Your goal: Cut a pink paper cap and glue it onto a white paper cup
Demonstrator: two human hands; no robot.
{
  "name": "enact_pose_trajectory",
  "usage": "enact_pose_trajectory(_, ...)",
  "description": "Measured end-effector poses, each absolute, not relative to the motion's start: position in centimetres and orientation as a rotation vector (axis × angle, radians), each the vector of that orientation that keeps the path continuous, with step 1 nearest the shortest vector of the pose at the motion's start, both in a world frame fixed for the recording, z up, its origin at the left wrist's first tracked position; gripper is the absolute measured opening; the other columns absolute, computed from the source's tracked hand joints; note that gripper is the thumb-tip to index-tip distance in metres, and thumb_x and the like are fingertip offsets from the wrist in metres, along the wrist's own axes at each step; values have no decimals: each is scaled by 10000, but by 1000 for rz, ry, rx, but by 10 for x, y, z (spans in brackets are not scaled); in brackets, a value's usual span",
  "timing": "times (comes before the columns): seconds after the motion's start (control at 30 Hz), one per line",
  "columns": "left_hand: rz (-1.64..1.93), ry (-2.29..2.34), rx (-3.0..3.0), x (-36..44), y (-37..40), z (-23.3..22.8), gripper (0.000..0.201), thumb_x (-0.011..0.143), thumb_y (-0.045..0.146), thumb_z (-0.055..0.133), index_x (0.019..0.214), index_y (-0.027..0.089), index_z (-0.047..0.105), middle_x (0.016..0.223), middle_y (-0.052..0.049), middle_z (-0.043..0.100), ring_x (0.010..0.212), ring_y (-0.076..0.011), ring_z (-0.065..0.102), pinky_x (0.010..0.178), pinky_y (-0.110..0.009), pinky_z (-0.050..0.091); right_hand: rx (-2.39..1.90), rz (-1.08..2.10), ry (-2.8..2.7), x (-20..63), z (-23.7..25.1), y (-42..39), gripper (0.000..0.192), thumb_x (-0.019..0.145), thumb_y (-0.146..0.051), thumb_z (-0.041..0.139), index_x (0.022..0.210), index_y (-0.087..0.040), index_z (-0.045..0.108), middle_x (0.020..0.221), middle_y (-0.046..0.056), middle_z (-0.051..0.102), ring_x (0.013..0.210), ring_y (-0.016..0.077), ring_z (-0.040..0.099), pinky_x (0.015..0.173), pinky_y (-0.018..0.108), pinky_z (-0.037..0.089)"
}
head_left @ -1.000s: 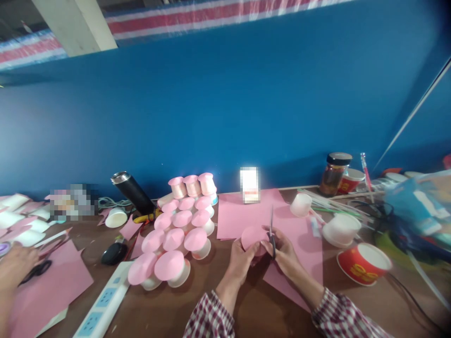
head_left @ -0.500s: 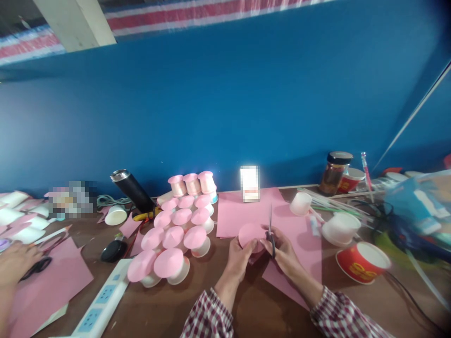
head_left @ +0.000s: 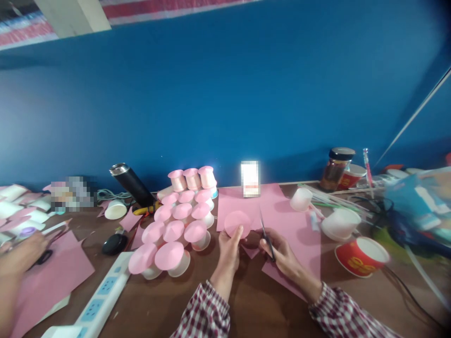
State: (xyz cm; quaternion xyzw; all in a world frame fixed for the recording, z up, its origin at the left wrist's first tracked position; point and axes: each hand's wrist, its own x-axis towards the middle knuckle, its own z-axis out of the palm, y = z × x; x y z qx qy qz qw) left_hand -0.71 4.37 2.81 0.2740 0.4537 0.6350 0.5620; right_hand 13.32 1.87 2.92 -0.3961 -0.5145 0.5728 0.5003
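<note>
My left hand (head_left: 230,249) pinches a round pink paper disc (head_left: 237,222) by its near edge, thumb on top. To its right, my right hand (head_left: 282,251) is closed around the handles of a pair of scissors (head_left: 263,227), whose blades point up and away from me. Disc and scissors are apart. A small pink paper scrap (head_left: 251,252) shows between the hands. Large pink paper sheets (head_left: 299,234) lie beneath and beyond my right hand. Left of my left hand stand several white paper cups topped with pink discs (head_left: 169,256).
At left, another person's hand (head_left: 30,251) is over pink paper (head_left: 59,272). A power strip (head_left: 105,291), black thermos (head_left: 132,185) and round black object (head_left: 114,243) lie between. At right are a red paper cup (head_left: 361,257), white cups (head_left: 340,224) and a jar (head_left: 336,170).
My left hand has moved left with the disc, away from the scissors. A pink scrap now shows below, between the hands. The other person's hand has shifted slightly right.
</note>
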Motion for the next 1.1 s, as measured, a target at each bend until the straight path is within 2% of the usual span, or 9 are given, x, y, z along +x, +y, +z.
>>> enact_pose_trajectory(0.07, 1503, 1057, 587, -5, 43, 32, 377, 583, 384, 777, 796, 107, 634, 662, -45, 663, 528, -129, 585, 507, -231, 434, -923, 1380, -1279, 130, 30, 18, 320, 803, -416, 623, 1042, -204, 604, 751, 29, 618, 679, 164, 580, 675, 299, 499)
enact_pose_trajectory(0.17, 1505, 1030, 538, -3, 42, 35, 407, 578, 397, 774, 844, 125, 628, 720, -49, 680, 577, -148, 622, 534, -240, 452, -894, 1368, -1342, 126, 34, 16, 302, 809, -402, 613, 1037, -204, 620, 922, 78, 651, 827, 206, 606, 822, 361, 487)
enact_pose_trajectory(0.33, 1494, 1002, 498, -1, 41, 35, 479, 586, 393, 765, 965, 149, 603, 811, -52, 689, 672, -180, 659, 612, -283, 492, -918, 1371, -1470, 124, 41, 14, 310, 822, -374, 603, 1072, -192, 620, 900, 78, 661, 790, 201, 614, 802, 356, 499)
enact_pose_trajectory(0.5, 1486, 1021, 470, -1, 41, 34, 427, 577, 358, 776, 893, 136, 592, 751, -49, 683, 620, -156, 646, 579, -246, 464, -913, 1338, -1422, 124, 37, 15, 308, 831, -360, 599, 1088, -192, 617, 1008, 96, 668, 889, 222, 624, 826, 363, 498)
enact_pose_trajectory(0.63, 1447, 1053, 436, -1, 41, 29, 473, 567, 412, 773, 902, 139, 583, 707, -41, 676, 573, -153, 631, 567, -257, 456, -904, 1333, -1413, 123, 34, 16, 313, 817, -359, 621, 1083, -194, 624, 1034, 96, 670, 940, 234, 627, 859, 368, 494)
enact_pose_trajectory(0.83, 1449, 1026, 468, 0, 41, 28, 454, 606, 394, 758, 927, 134, 568, 783, -73, 685, 669, -196, 660, 611, -286, 482, -917, 1346, -1443, 124, 35, 16, 330, 842, -376, 588, 1113, -188, 614, 1066, 101, 668, 969, 238, 627, 870, 367, 497)
enact_pose_trajectory(1.1, 1449, 1031, 467, 1, 38, 33, 404, 587, 358, 781, 878, 152, 591, 783, -63, 693, 707, -205, 666, 639, -290, 482, -921, 1369, -1508, 126, 32, 17, 347, 872, -379, 547, 1151, -177, 582, 1124, 112, 649, 1021, 246, 611, 899, 377, 490)
